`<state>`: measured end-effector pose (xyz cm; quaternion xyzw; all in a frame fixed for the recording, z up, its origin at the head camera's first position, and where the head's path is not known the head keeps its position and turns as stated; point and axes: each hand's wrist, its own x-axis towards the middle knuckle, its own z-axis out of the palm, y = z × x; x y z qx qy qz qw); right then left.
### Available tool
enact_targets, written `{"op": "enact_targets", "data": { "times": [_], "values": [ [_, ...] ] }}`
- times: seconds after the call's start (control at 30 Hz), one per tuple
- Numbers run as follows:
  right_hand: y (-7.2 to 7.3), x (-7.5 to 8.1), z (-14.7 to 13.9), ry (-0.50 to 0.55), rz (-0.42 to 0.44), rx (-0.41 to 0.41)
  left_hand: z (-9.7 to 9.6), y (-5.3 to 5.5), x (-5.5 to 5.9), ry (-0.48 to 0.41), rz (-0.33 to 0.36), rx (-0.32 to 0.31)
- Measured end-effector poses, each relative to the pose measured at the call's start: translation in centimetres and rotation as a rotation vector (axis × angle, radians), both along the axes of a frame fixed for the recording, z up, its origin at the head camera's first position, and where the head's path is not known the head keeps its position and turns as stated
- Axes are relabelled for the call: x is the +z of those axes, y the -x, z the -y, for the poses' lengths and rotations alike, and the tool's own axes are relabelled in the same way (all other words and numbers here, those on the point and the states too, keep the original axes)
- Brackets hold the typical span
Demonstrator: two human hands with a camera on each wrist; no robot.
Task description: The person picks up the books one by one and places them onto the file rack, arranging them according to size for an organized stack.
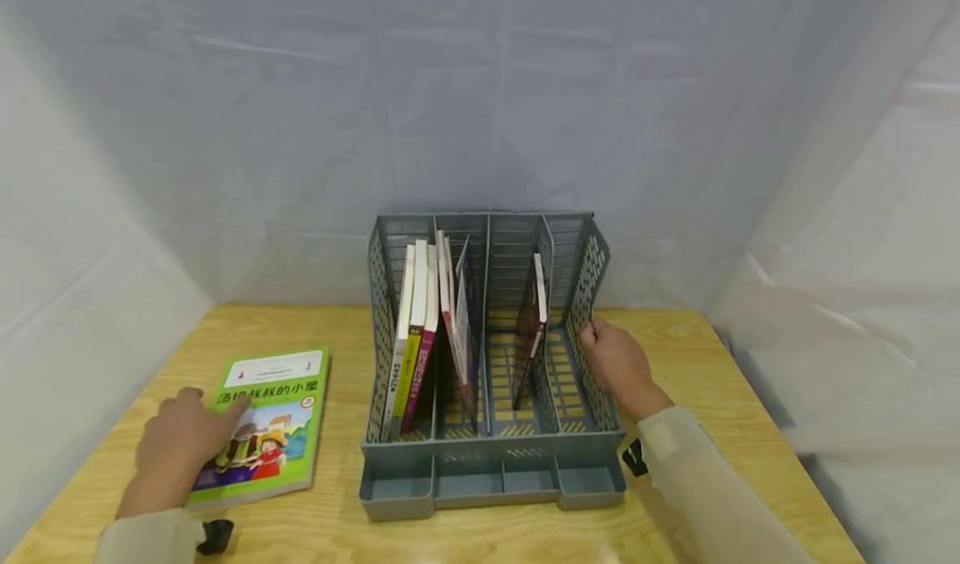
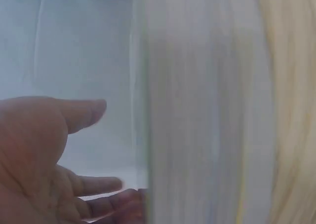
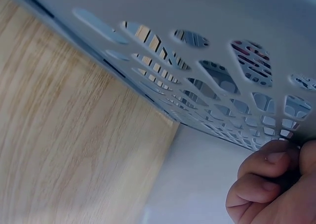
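Note:
A grey plastic book rack point(image 1: 491, 445) stands upright on the table, with several books in its slots. My right hand point(image 1: 618, 364) grips the front edge of the rack's right side wall; in the right wrist view its curled fingers point(image 3: 264, 177) meet that perforated wall point(image 3: 217, 17). To the left, a green-covered book point(image 1: 300, 431) lies flat, cover up. My left hand point(image 1: 183, 435) is over the book's left side, its thumb above the cover. In the left wrist view the thumb and fingers stand apart beside the blurred page edges point(image 2: 197, 110). Whether they touch the book I cannot tell.
Three books point(image 1: 417, 331) stand in the rack's leftmost slot, thinner ones point(image 1: 453, 314) lean in the second, and a dark book point(image 1: 534, 322) leans in the third. A low tray point(image 1: 397, 510) with compartments runs along the front. White sheeting point(image 1: 480, 89) surrounds the wooden table point(image 1: 337, 539).

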<state>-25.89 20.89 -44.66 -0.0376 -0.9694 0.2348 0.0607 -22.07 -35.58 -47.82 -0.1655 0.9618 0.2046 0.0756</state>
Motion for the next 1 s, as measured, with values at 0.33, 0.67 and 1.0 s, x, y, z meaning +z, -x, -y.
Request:
{"op": "enact_targets", "data": {
  "times": [0.33, 0.67, 1.0],
  "values": [
    [0.0, -0.3, 0.0, 0.003, -0.022, 0.014, 1.9, -0.9, -0.1, -0.115, 0.143, -0.081],
    [-0.2, -0.2, 0.0, 0.015, -0.023, 0.013, 2.0, -0.8, -0.6, -0.098, 0.121, -0.077],
    [-0.2, -0.2, 0.0, 0.016, -0.02, 0.004, 2.0, -1.0, -0.6, -0.11, 0.139, -0.046]
  ]
}}
